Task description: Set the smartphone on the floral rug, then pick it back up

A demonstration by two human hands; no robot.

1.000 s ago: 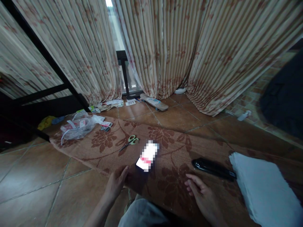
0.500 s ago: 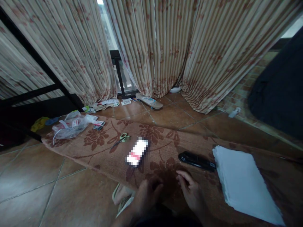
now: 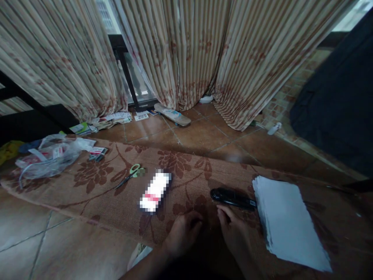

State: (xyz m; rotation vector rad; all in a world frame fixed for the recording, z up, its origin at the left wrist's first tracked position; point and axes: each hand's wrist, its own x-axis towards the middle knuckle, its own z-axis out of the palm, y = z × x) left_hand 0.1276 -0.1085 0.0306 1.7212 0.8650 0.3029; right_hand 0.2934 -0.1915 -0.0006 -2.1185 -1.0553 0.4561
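Hands are hovering empty over the rug (image 3: 96, 194): your right hand (image 3: 233, 233), fingers loosely open, is nearing the black stapler (image 3: 232, 197), your left hand (image 3: 183, 236) curled beside it, so next you're closing on it.

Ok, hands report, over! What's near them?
Left hand, right hand empty on rug. Black stapler just beyond right hand. Paper stack beside it.

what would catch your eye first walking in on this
A thick stack of white paper sheets lies at the right on the brown flowered mat, with a black stapler at its left edge. The right hand is just below the stapler, the left hand beside it.
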